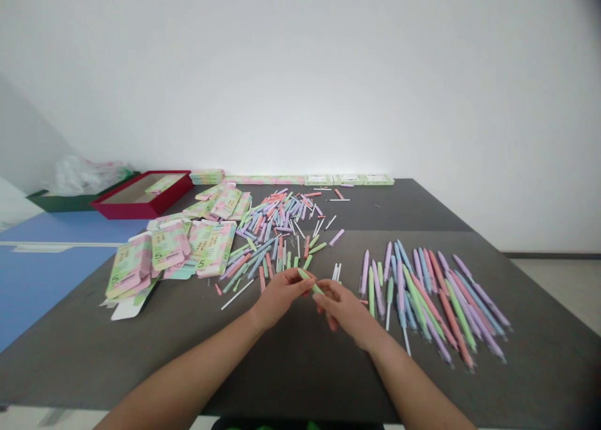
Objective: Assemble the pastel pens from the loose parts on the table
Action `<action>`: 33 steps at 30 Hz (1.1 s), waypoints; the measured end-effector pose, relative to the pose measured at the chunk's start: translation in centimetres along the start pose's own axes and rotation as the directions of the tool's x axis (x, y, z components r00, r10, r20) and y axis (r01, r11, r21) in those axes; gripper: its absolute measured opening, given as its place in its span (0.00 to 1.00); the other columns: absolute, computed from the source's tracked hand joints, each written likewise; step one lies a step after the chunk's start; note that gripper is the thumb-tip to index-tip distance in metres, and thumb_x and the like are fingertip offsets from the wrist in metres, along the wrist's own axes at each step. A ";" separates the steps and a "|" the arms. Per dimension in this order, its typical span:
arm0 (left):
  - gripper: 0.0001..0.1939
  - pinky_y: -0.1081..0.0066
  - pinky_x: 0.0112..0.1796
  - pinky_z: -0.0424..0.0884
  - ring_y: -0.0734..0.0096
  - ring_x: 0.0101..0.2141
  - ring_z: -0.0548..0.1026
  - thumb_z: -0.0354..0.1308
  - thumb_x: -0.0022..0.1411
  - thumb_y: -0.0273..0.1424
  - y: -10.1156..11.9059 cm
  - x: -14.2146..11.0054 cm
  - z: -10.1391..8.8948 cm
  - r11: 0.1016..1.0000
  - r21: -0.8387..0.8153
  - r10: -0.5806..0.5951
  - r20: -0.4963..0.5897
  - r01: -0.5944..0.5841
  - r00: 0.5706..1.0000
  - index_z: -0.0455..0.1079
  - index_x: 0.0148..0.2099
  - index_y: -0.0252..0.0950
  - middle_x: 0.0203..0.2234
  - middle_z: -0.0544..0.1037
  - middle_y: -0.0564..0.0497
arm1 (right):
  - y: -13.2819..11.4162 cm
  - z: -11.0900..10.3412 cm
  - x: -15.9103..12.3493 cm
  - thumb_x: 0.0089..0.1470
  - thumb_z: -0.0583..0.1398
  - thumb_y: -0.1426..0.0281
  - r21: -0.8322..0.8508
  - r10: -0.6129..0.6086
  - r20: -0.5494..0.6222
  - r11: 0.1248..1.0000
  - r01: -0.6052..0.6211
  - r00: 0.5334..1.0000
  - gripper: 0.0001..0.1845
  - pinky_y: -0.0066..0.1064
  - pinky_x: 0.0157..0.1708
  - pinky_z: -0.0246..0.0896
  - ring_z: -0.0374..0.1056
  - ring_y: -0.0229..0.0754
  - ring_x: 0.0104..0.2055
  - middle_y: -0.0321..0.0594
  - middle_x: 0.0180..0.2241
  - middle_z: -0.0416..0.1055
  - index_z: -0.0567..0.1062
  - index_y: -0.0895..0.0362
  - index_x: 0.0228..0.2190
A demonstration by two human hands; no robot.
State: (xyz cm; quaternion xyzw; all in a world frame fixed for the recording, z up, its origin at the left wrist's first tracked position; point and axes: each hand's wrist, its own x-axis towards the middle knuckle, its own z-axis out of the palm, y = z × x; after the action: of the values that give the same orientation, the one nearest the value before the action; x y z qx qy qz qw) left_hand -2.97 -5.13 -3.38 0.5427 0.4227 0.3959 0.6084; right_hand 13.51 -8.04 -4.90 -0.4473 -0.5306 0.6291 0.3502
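Pinching: left hand (282,294) and right hand (342,306) are clamping a light-green pen (305,273).
Red box (131,211): is holding a carton (164,184) near bench's (300,373) far-left corner.

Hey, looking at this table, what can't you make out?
All in the head view:
- Middle of the green pen piece: covered by fingers of the left hand and right hand.
- Smaller print on the pink-and-green boxes: too small.
- Plastic bag contents: obscured by crumpled film.
- Upper arms: cut off by the bottom edge.
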 end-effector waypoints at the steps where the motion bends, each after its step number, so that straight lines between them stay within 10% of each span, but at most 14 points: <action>1: 0.13 0.74 0.29 0.61 0.76 0.25 0.65 0.61 0.50 0.38 0.0 0.0 0.0 1.000 0.007 0.003 -0.017 -0.003 1.000 0.72 0.33 0.32 0.22 0.70 0.53 | 0.0 0.0 0.0 0.47 0.60 0.57 -0.025 -0.011 -0.045 1.000 0.010 0.999 0.15 0.23 0.13 0.39 0.50 0.28 0.13 0.29 0.19 0.63 0.68 0.56 0.28; 7: 0.12 0.74 0.28 0.60 0.79 0.22 0.63 0.63 0.49 0.36 0.0 -0.1 0.1 0.991 -0.134 0.018 0.098 -0.005 0.995 0.71 0.31 0.32 0.21 0.69 0.55 | 0.2 -0.4 -0.3 0.54 0.49 0.52 0.366 0.114 0.461 0.879 -0.306 0.880 0.21 0.23 0.09 0.34 0.36 0.28 0.08 0.22 0.09 0.49 0.67 0.56 0.27; 13: 0.11 0.75 0.28 0.59 0.78 0.24 0.64 0.61 0.51 0.36 -0.5 0.5 0.1 0.997 -0.074 -0.020 -0.014 0.019 1.000 0.72 0.31 0.31 0.21 0.70 0.54 | 0.4 -0.2 0.3 0.49 0.60 0.59 0.210 0.005 0.022 0.978 -0.010 1.000 0.14 0.21 0.12 0.39 0.53 0.26 0.12 0.28 0.17 0.64 0.70 0.59 0.30; 20: 0.12 0.76 0.26 0.58 0.80 0.21 0.62 0.63 0.49 0.36 -0.4 0.5 0.5 0.981 -0.188 -0.029 0.071 0.042 0.997 0.71 0.31 0.31 0.19 0.67 0.56 | 0.3 -1.1 0.3 0.56 0.53 0.60 0.545 0.120 0.476 0.737 -0.399 0.871 0.14 0.21 0.09 0.34 0.36 0.27 0.09 0.22 0.11 0.50 0.67 0.59 0.29; 26: 0.17 0.73 0.34 0.64 0.75 0.28 0.69 0.59 0.53 0.40 -1.2 0.2 0.9 0.979 -0.182 -0.081 0.068 0.092 0.994 0.73 0.39 0.32 0.27 0.74 0.50 | -0.5 -1.4 -1.1 0.55 0.54 0.60 0.474 0.157 0.120 0.858 -0.196 0.980 0.15 0.21 0.13 0.46 0.55 0.29 0.13 0.31 0.15 0.64 0.70 0.61 0.33; 33: 0.17 0.72 0.35 0.66 0.73 0.29 0.70 0.59 0.53 0.39 -1.7 0.0 0.9 0.987 -0.125 -0.100 0.021 0.102 0.995 0.73 0.41 0.32 0.28 0.74 0.49 | -2.1 -5.7 -5.5 0.51 0.58 0.60 0.298 0.112 -0.137 0.952 -0.067 0.984 0.16 0.28 0.29 0.62 0.68 0.37 0.28 0.43 0.30 0.74 0.72 0.59 0.35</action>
State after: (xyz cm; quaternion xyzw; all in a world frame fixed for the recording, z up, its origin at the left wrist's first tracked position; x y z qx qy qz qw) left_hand -2.09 -5.63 -5.00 0.4837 0.4194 0.3866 0.6638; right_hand 20.73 -10.60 -2.00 -0.4610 -0.3826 0.6797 0.4232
